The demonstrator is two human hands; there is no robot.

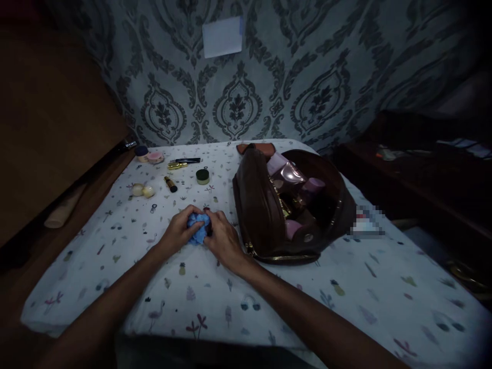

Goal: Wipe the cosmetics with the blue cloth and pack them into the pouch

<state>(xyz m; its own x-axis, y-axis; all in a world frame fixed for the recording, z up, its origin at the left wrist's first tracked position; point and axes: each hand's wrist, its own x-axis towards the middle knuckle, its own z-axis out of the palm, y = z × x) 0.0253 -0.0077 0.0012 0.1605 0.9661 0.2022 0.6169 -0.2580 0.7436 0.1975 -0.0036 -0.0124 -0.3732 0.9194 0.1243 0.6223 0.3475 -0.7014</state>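
Observation:
A crumpled blue cloth (199, 229) lies on the white patterned sheet (269, 302) near the middle. My left hand (180, 230) and my right hand (222, 236) are both closed round it from either side, fingers curled onto the cloth. An open brown bag (261, 215) stands just right of my right hand, with pink containers (286, 171) showing inside it.
Small cosmetics lie at the back left of the sheet: a round green jar (202, 176), a gold lipstick (170, 184), a dark pen-shaped stick (186, 160), a pink compact (155, 156), two pale round things (142, 190). A wooden panel (49, 123) rises left; dark furniture (418, 174) stands right.

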